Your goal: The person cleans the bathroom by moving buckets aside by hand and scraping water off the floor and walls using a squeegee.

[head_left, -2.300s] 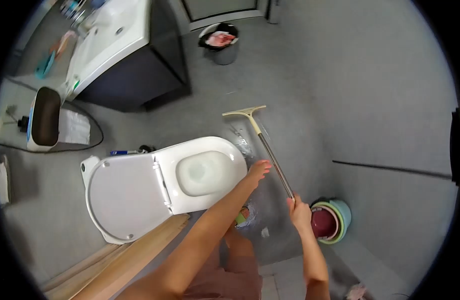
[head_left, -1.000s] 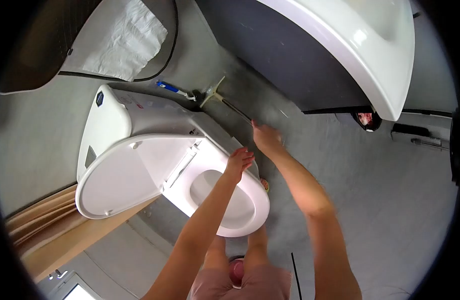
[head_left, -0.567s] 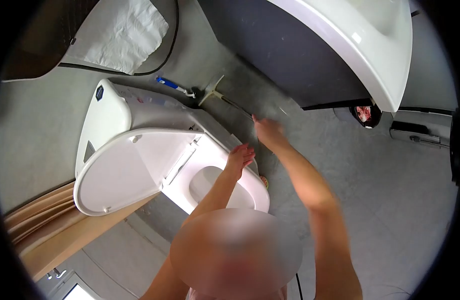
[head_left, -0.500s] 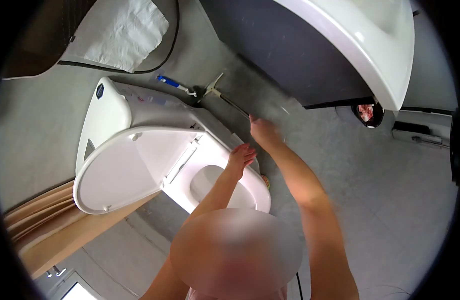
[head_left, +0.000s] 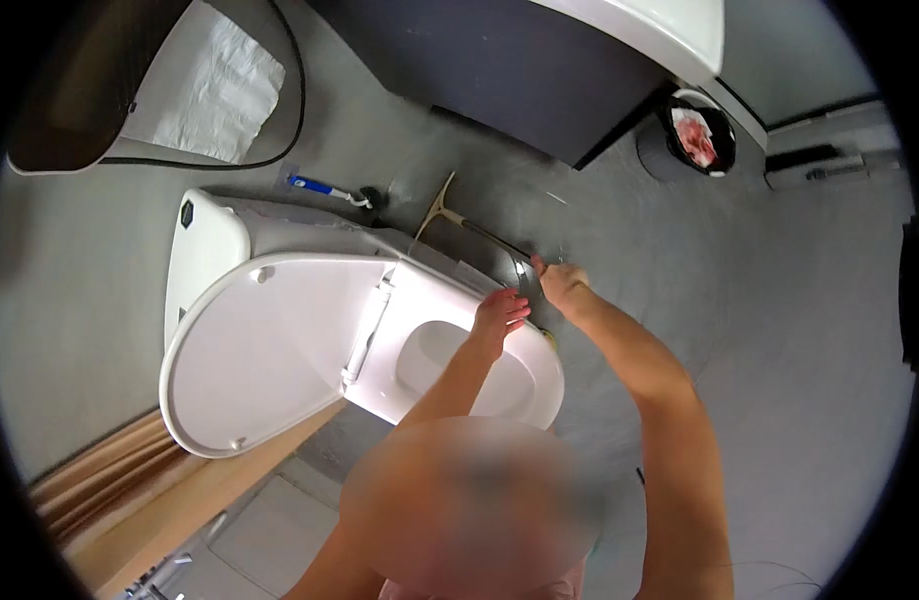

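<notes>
My right hand (head_left: 565,286) is wrapped round the handle of a squeegee (head_left: 476,229), whose cream head lies on the grey floor beside the toilet base. Over the rim of the white toilet (head_left: 546,385) hangs my left hand (head_left: 500,318), fingers apart and nothing held. The toilet's seat lid (head_left: 279,350) is raised. Near the squeegee head, a blue-handled brush (head_left: 319,187) lies behind the toilet. A blurred oval hides part of my left arm and my lap.
A dark vanity cabinet (head_left: 509,75) with a white basin (head_left: 669,30) stands at the top. Right of it is a black-lined bin (head_left: 669,150) with red and white contents. A black hose (head_left: 301,90) curves at upper left. Wooden boards (head_left: 209,480) lie lower left.
The squeegee head has been drawn back from beside the brush, and my right hand has moved right with it. The view has shifted, showing more of the bin. My left hand remains over the toilet.
</notes>
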Demonstrator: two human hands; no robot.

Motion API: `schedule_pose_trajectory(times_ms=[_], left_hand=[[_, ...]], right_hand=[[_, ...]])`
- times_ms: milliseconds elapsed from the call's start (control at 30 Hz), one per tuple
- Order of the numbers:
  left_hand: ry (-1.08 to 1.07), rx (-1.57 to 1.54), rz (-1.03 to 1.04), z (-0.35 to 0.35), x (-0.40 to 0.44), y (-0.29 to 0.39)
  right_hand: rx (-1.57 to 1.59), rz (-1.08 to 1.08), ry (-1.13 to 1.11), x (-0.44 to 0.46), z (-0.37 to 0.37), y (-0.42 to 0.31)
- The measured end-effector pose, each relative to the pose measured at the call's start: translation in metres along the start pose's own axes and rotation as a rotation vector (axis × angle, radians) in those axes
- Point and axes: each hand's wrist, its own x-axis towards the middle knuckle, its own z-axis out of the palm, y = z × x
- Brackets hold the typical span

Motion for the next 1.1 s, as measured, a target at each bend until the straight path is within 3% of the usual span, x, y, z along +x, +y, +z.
schedule_pose_trajectory(times_ms=[67,200,400,567,700,900,1000,1100], left_hand=[[-0.042,0.028,0.005,-0.008,-0.01,-0.001],[-0.124,0.075,0.022,-0.018,-0.025,-0.017],[-0.286,0.203,-0.107,0.01,-0.058,-0.076],[-0.4,0.322,-0.181,0.029,-0.083,-0.149],[-0.387,0.441,-0.239,0.03,-0.104,-0.203],[-0.338,0.578,-0.258,0.017,-0.124,-0.3],[-0.35,0.676,-0.28,-0.004,-0.143,-0.361],[-0.363,0.772,-0.344,-0.031,-0.163,-0.42]], right_hand=[[-0.116,-0.003,-0.022,-0.017,0.001,-0.008],[-0.041,0.094,-0.04,-0.06,0.038,0.01],[-0.1,0.22,-0.301,-0.183,0.099,0.021],[0.159,0.372,-0.303,-0.248,0.204,0.0],[0.293,0.488,-0.12,-0.279,0.312,-0.039],[0.619,0.574,-0.15,-0.322,0.395,-0.099],[0.76,0.623,-0.078,-0.352,0.464,-0.147],[0.797,0.624,-0.143,-0.41,0.519,-0.206]])
